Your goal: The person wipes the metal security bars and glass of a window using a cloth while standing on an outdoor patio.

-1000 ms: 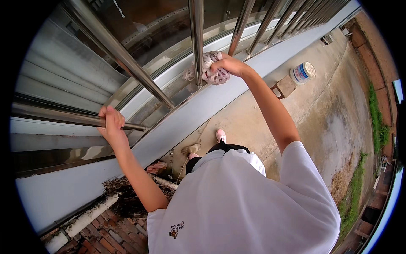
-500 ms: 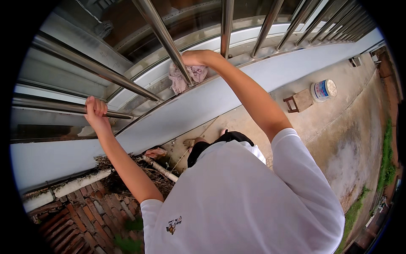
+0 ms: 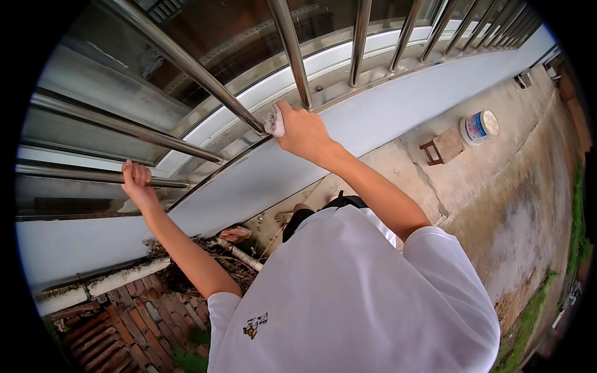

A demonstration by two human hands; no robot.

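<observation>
My left hand [image 3: 137, 184] is wrapped round a shiny metal window bar [image 3: 81, 173] near its lower end. In my right hand [image 3: 303, 132] is a bunched, pale pinkish cloth [image 3: 274, 121], most of it hidden in the fist. The cloth sits at the edge of the window sill [image 3: 249, 136], beside the foot of another metal bar [image 3: 211, 87]. Behind the bars runs the white window frame [image 3: 217, 113] with dark glass above it.
On the concrete ground to the right stand a small wooden stool [image 3: 444, 147] and a white bucket [image 3: 479, 127] with a blue label. Below left lie stacked bricks [image 3: 140, 317], a white pipe [image 3: 239, 253] and dry twigs. A pale wall [image 3: 379, 121] drops below the sill.
My right hand has come out from behind a bar and pulled the cloth to the front edge of the sill. My left hand keeps its hold on the same bar.
</observation>
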